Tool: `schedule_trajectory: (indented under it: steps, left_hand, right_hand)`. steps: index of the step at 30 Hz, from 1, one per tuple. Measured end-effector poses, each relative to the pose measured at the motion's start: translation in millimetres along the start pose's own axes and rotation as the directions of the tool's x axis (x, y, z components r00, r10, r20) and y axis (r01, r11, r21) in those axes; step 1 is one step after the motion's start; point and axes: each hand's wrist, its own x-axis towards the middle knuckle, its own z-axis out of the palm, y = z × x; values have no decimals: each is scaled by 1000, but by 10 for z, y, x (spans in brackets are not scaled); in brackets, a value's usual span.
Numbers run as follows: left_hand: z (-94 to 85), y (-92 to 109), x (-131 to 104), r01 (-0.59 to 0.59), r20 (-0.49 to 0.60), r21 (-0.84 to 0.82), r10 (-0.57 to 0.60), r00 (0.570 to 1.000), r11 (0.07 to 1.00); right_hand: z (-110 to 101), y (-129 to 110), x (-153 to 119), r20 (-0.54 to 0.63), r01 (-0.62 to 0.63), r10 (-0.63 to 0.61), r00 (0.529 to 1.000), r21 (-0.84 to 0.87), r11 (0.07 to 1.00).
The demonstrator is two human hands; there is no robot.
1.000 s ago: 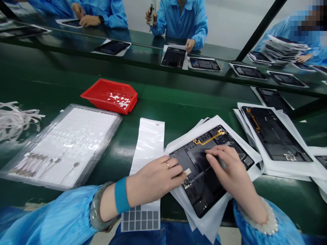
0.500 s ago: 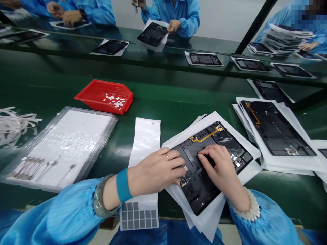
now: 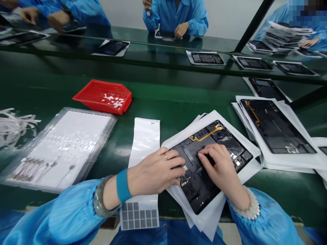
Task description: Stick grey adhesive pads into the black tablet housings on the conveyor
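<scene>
A black tablet back shell (image 3: 201, 189) with an orange flex cable (image 3: 207, 135) lies at an angle on white protective sheets (image 3: 246, 177). My left hand (image 3: 157, 170) rests over the shell's left edge, fingers bent round it beside a small circuit board (image 3: 183, 180). On the middle of the shell, my right hand (image 3: 222, 166) is pinched, thumb and fingertips together against the surface. Whatever may be between those fingertips is hidden. Under my left forearm runs a white strip (image 3: 146, 132) with grey square pads (image 3: 139, 217) at its near end.
To the left are a clear tray (image 3: 84, 124) with small wired parts (image 3: 33, 166) and a red bin (image 3: 89, 92) of white bits. More shells (image 3: 281, 126) on sheets stack at right. Behind a raised ledge (image 3: 163, 64), co-workers in blue sleeves (image 3: 196, 20) handle similar parts.
My hands and the shell stay almost still. Across the ledge, a co-worker has lowered a held shell onto the surface; another co-worker's hands at the far left have shifted left.
</scene>
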Motion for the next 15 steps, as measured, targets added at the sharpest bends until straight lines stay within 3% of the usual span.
schedule_trajectory:
  steps: [9,12,15]
  left_hand:
    - [23,-23,-27,47,-40,61,-45,998,997]
    - [26,-11,-26,9,-9,52,-8,1000,999]
    - [40,-13,-28,60,11,56,-61,998,997]
  right_hand:
    - [0,14,-1,-12,-12,13,1000,6,1000]
    - [30,-12,4,-21,-12,12,1000,13,1000]
    - [7,-48,-7,-24,-6,8,1000,72,997]
